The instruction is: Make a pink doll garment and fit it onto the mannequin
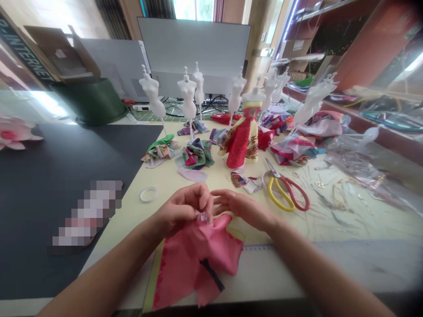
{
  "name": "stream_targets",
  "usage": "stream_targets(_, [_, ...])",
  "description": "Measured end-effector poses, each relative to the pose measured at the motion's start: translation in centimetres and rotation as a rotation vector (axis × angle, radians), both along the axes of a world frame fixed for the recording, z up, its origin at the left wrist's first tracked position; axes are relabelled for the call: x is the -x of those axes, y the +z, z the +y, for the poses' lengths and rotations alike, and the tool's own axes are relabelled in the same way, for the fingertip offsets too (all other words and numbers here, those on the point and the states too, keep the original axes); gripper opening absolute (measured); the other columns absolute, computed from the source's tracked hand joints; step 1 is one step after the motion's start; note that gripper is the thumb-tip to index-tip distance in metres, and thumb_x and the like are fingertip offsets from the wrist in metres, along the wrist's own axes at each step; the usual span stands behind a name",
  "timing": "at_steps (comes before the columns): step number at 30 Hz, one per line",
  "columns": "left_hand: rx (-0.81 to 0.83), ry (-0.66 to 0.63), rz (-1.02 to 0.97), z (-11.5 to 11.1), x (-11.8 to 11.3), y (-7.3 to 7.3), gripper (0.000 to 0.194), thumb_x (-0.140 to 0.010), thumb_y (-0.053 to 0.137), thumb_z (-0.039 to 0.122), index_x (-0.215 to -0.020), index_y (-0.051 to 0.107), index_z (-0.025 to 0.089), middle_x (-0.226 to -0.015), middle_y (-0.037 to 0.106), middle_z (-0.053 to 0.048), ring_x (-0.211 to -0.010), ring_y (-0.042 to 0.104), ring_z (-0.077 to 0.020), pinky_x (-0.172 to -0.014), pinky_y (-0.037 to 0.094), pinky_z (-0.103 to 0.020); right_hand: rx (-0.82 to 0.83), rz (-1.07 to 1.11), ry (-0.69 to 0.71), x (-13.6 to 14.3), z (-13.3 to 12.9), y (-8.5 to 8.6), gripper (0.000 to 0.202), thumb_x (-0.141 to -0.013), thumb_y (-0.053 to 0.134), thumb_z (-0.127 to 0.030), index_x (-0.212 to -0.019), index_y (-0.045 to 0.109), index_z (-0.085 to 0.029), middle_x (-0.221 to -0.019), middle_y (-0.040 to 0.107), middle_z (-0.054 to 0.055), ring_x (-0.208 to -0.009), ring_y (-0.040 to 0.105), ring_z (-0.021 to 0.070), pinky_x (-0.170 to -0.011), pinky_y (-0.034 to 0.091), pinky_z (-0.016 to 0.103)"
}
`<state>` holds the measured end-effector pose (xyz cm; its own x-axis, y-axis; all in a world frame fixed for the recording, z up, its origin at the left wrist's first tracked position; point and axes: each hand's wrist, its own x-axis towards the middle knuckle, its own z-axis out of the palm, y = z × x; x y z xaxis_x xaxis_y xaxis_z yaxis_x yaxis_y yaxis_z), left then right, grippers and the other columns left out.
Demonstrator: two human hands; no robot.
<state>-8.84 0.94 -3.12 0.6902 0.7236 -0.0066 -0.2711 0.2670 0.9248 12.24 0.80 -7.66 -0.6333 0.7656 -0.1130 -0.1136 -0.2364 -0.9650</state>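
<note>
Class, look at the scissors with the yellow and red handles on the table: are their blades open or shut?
Shut. The scissors lie flat on the table, their blades together in one thin point, handles side by side.

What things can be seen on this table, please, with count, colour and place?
pink garment: one, pink with yellow edge, near table edge.
scissors: one, yellow and red handles, right of centre.
ring: one, white, left of hands.
dressed mannequin: one, red and cream dress, centre.
bare mannequins: about seven, white, back row.
cloth scraps: several piles, mixed colours, around the stands.
black mat: one, left.
left hand: pinches the garment's top edge.
right hand: fingertips at the same edge.
</note>
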Motion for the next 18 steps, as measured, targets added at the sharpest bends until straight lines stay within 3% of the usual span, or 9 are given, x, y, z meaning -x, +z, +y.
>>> stream_targets(4, [0.056, 0.011, -0.016, -0.1, 0.0, 0.5, 0.021, -0.053, 0.057, 0.014, -0.063, 0.040, 0.019, -0.056, 0.053, 0.000, -0.052, 0.053, -0.0139, -0.050, 0.035, -0.026, 0.137, -0.026, 0.125, 0.3, -0.7, 0.6, 0.048, -0.093, 0.033, -0.052, -0.117, 0.056, -0.018, -0.094, 0.065, 0.006, -0.082, 0.059, 0.0153, -0.077, 0.043, 0.029])
stream_targets(8, [0.067, 0.013, -0.061, 0.2, 0.0, 0.4, 0.018, -0.056, 0.058, 0.011, -0.065, 0.043, 0.018, -0.059, 0.055, 0.000, -0.054, 0.055, -0.0131, -0.051, 0.036, -0.025, 0.123, -0.038, 0.132, 0.3, -1.3, 1.1, 0.024, -0.084, 0.059, -0.031, -0.105, 0.063, -0.019, -0.082, 0.061, 0.000, -0.067, 0.052, 0.0082, -0.062, 0.039, 0.019])
stream_targets(13, [0.031, 0.140, -0.003, 1.0, 0.2, -0.4, 0.015, -0.062, 0.056, 0.008, -0.071, 0.048, 0.017, -0.065, 0.055, 0.001, -0.055, 0.050, -0.0095, -0.051, 0.034, -0.022, 0.122, 0.094, -0.057, -0.4, -1.0, 1.1, 0.029, -0.073, 0.068, -0.015, -0.100, 0.060, -0.020, -0.085, 0.061, -0.001, -0.068, 0.055, 0.0081, -0.062, 0.042, 0.019])
stream_targets(18, [-0.097, 0.210, 0.187, 1.6, 0.1, -0.9, 0.020, -0.077, 0.057, 0.018, -0.096, 0.053, 0.018, -0.075, 0.058, 0.000, -0.070, 0.053, -0.0106, -0.065, 0.040, -0.022, -0.004, 0.093, -0.357, -1.4, -0.2, 1.1, 0.032, -0.070, 0.072, -0.019, -0.100, 0.059, -0.021, -0.091, 0.063, 0.001, -0.077, 0.059, 0.0111, -0.069, 0.047, 0.022])
